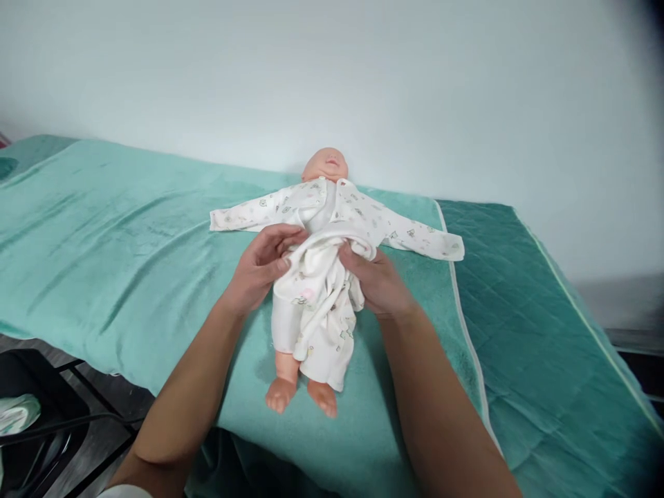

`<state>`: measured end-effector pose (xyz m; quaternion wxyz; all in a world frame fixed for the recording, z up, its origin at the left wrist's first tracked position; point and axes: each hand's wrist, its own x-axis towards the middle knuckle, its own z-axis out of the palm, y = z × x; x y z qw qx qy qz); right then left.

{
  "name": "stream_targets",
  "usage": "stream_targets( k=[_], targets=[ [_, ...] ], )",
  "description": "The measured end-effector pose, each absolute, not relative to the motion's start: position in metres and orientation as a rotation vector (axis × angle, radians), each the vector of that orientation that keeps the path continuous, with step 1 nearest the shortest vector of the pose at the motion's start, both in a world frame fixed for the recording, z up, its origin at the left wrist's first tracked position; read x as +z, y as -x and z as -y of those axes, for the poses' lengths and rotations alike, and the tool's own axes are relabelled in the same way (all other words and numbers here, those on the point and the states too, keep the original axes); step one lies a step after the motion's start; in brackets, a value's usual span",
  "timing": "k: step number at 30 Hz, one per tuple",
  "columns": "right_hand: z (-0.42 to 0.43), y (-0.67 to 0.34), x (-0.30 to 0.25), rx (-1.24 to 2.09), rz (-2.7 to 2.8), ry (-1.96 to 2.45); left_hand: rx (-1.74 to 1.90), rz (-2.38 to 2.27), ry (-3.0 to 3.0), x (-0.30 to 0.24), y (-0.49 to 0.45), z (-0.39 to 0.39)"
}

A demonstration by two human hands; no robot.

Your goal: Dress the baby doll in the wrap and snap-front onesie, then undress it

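Observation:
A baby doll (pixel 326 166) lies on its back on a teal towel (pixel 129 242), head toward the wall, bare feet toward me. It wears a white printed garment (pixel 332 207) with both sleeves spread out sideways. My left hand (pixel 262 266) pinches the bunched white cloth at the doll's waist on its left side as I see it. My right hand (pixel 376 280) is closed on the same bunched cloth from the other side. The lower part of the garment (pixel 316 325) hangs rumpled over the doll's legs.
The towel covers a table against a pale wall. A darker quilted teal pad (pixel 539 332) lies at the right. A black metal rack (pixel 46 422) with a light cloth stands on the floor at the lower left, by the table's front edge.

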<state>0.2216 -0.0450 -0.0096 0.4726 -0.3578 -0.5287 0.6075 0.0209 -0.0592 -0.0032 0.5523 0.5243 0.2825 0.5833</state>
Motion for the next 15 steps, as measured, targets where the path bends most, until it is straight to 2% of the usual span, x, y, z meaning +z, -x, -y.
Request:
stream_targets(
  k=[5,15],
  targets=[
    [0.050,-0.214,-0.001,1.428,1.419,0.950,1.080,-0.736,-1.635,0.004,-0.022,0.063],
    [0.053,-0.213,0.010,1.479,1.748,0.948,1.089,-0.882,-1.540,0.000,-0.024,0.063]
  ],
)
